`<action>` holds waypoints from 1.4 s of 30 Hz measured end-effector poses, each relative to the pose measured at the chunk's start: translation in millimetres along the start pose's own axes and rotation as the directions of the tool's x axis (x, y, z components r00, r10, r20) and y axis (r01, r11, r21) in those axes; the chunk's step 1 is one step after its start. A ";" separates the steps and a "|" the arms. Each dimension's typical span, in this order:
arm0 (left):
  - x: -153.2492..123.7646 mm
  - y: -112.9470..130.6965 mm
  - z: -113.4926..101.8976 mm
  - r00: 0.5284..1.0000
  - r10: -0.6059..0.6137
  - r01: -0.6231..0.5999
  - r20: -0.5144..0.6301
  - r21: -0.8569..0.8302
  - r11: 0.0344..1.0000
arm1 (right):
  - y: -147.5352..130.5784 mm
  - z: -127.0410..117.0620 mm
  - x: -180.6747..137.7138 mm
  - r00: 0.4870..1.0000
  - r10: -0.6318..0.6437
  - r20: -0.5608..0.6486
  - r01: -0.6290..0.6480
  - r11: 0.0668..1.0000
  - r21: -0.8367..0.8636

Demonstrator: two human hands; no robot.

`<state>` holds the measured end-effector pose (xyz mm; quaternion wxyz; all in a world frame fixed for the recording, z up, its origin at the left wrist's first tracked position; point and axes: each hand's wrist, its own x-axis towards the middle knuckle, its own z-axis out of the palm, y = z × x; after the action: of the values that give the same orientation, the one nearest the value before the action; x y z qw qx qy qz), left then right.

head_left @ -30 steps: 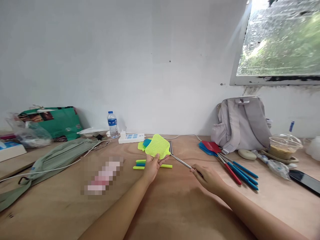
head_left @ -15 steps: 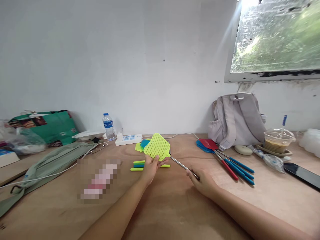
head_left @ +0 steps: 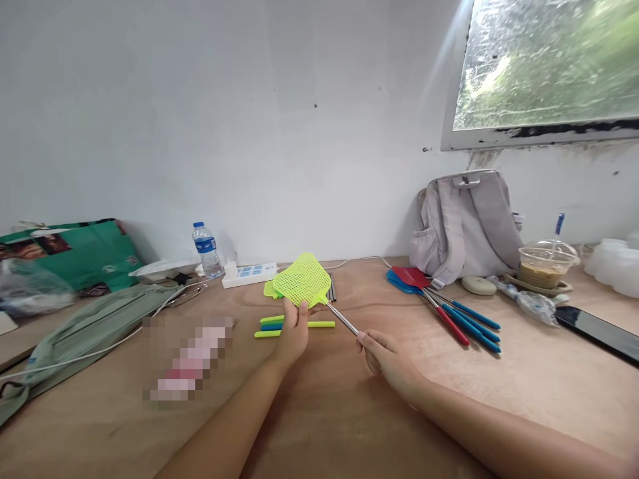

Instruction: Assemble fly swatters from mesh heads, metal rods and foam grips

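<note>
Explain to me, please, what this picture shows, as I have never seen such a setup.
There is no machine here, just a person's two bare hands. The view comes from a camera worn on their head, looking forward and down. The left hand holds the yellow-green swatter head; the right hand holds its metal rod. On the wooden table, coloured tubes lie by the left hand. Red and blue swatters lie to the right, near a backpack. A water bottle stands to the left.

bright | window [head_left: 544, 70] light, upper right | soft shadows | pixelated patch [head_left: 190, 359]
</note>
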<state>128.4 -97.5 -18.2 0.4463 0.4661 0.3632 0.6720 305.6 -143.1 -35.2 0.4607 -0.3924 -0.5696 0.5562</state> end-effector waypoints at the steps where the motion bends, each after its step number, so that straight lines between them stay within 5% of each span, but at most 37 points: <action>1: -0.4 0.0 0.9 0.999 0.021 -0.021 0.037 0.003 1.000 | 1.2 2.1 -0.8 1.000 0.017 -0.009 -0.017 0.999 0.028; 7: 3.3 -2.9 1.6 0.990 -0.003 -0.005 0.144 0.061 0.998 | 5.3 7.9 0.0 0.997 0.064 -0.051 -0.058 0.993 0.099; 12: 12.6 2.9 -13.3 0.977 0.071 -0.138 0.201 0.341 0.930 | 8.5 10.8 10.8 0.994 0.088 -0.064 -0.072 0.971 0.226; 18: 3.7 0.0 -16.5 0.849 0.075 -0.440 0.523 0.622 0.648 | 14.3 5.1 31.1 0.995 0.012 -0.098 0.031 0.902 0.430; 22: 1.0 -15.1 -7.7 0.844 0.028 -0.502 0.535 0.771 0.392 | 14.1 2.3 44.2 0.986 0.114 -0.118 -0.042 0.871 0.489; 27: 4.3 -23.9 -3.0 0.833 -0.032 -0.540 0.552 0.824 0.171 | 17.8 2.6 53.7 0.994 0.019 -0.109 0.035 0.880 0.474; 30: 1.3 -19.1 0.0 0.804 0.019 -0.587 0.594 0.788 0.186 | 21.0 0.7 55.3 0.983 -0.055 -0.173 0.126 0.892 0.434; 35: -13.4 -2.5 6.5 0.812 0.150 -0.578 0.564 0.740 0.344 | 15.4 -2.4 49.1 0.960 -0.178 -0.217 0.245 0.907 0.341; 42: -24.3 15.8 7.8 0.770 0.075 -0.580 0.633 0.646 0.496 | -6.7 -5.7 27.9 0.883 -0.378 -0.279 0.423 0.898 0.120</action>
<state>135.8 -125.0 -9.0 0.1170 0.8445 0.3921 0.3454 304.1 -115.3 -26.3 0.6667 -0.2898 -0.5243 0.4433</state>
